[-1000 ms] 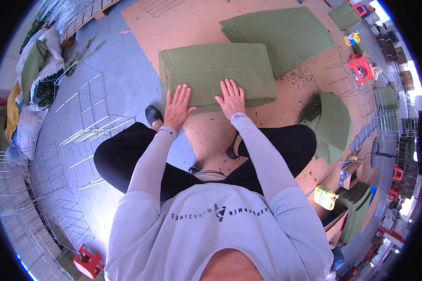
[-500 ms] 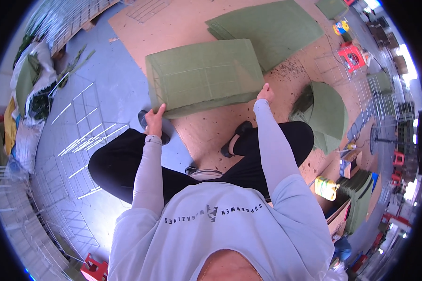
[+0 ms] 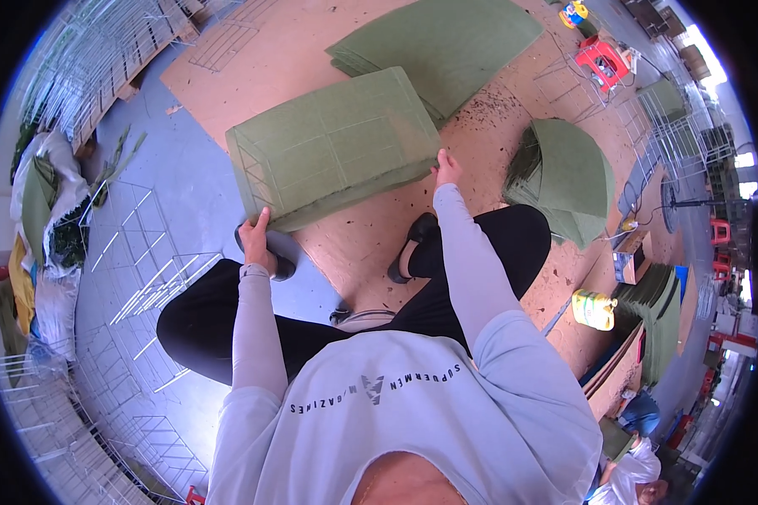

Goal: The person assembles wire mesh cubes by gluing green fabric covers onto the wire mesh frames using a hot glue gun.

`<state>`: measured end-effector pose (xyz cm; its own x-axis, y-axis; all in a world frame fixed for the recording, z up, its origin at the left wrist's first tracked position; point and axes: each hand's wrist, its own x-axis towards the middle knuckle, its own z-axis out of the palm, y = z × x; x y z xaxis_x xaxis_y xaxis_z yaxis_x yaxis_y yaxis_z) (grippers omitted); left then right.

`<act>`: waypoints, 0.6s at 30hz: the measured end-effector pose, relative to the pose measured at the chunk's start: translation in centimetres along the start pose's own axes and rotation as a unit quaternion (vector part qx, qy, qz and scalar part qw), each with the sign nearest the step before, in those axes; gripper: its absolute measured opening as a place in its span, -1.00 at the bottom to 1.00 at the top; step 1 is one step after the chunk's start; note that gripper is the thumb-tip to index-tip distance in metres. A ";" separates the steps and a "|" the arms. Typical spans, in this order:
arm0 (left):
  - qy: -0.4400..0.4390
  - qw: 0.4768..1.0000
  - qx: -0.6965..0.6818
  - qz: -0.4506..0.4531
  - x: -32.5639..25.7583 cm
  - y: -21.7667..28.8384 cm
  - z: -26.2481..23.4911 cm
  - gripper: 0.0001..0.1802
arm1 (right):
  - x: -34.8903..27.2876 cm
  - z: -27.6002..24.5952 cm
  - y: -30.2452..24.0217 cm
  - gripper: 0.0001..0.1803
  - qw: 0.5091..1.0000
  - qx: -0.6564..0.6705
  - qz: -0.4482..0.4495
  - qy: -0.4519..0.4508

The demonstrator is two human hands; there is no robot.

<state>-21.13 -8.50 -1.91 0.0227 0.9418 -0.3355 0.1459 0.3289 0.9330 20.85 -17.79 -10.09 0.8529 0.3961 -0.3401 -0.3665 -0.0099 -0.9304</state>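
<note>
The person is sitting with legs in black trousers spread wide and both arms in pale grey sleeves reaching forward. The left hand (image 3: 257, 240) is closing its fingers on the near left corner of a green fabric-covered wire frame (image 3: 335, 145), thumb lying on the top face, just above a dark shoe. The right hand (image 3: 447, 169) is gripping the frame's near right corner, fingers curled against its edge. The frame is sitting tilted on the brown board floor (image 3: 345, 244) in front of the knees, its wire grid showing through the cloth. To the left, bare wire racks (image 3: 135, 269) are lying on the blue floor. To the right, a folded heap of green cloth (image 3: 568, 177) is resting near the right knee, with a yellow jug (image 3: 594, 309) standing further right. Beyond the frame, a flat stack of green sheets (image 3: 446, 42) is lying on the board, and a red stool (image 3: 602, 57) is standing past it.
</note>
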 end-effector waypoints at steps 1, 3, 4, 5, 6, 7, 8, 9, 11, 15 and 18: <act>-0.006 1.000 0.001 0.002 -0.4 0.7 0.2 -0.57 | 0.0 -0.2 -0.9 -0.65 0.999 -0.038 -0.027 -0.013; -0.020 0.991 -0.118 -0.060 -1.0 2.0 1.0 -0.54 | -0.3 0.2 -3.0 -0.66 0.996 -0.055 -0.060 -0.041; -0.018 0.991 -0.117 -0.054 -0.3 1.3 -0.2 -0.54 | -1.0 1.4 -4.5 -0.66 0.990 -0.072 -0.091 -0.085; -0.008 0.990 -0.135 -0.047 1.2 -0.4 -2.2 -0.54 | -1.9 3.1 -6.1 -0.66 0.989 -0.065 -0.093 -0.092; 0.000 0.987 -0.153 -0.041 2.3 -1.7 -3.6 -0.54 | -2.9 4.6 -7.7 -0.71 0.978 -0.061 -0.126 -0.154; 0.021 0.980 -0.188 -0.057 2.6 -2.3 -3.8 -0.53 | -3.5 5.5 -9.2 -0.75 0.963 -0.060 -0.159 -0.209; 0.021 0.980 -0.188 -0.054 2.6 -2.7 -4.1 -0.53 | -4.2 6.4 -10.7 -0.75 0.963 -0.057 -0.161 -0.210; 0.028 0.975 -0.209 -0.074 2.6 -3.2 -4.4 -0.52 | -4.8 7.3 -12.0 -0.77 0.948 -0.063 -0.170 -0.262; 0.017 0.967 -0.235 -0.093 2.6 -4.0 -5.0 -0.47 | -5.2 8.4 -13.4 -0.80 0.925 -0.076 -0.182 -0.323; 0.020 0.958 -0.279 -0.060 3.0 -2.9 -5.0 -0.43 | -5.9 8.8 -15.1 -0.81 0.930 -0.047 -0.180 -0.317; -0.008 0.944 -0.330 -0.028 3.2 -2.0 -5.9 -0.46 | -9.5 9.7 -16.1 -0.84 0.923 -0.063 -0.220 -0.310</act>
<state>-27.20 -5.79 -4.11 0.0491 0.9222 -0.3835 -0.5000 0.3551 0.7899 15.02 -12.52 9.43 0.5184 0.8355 0.1821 0.0451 0.1859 -0.9815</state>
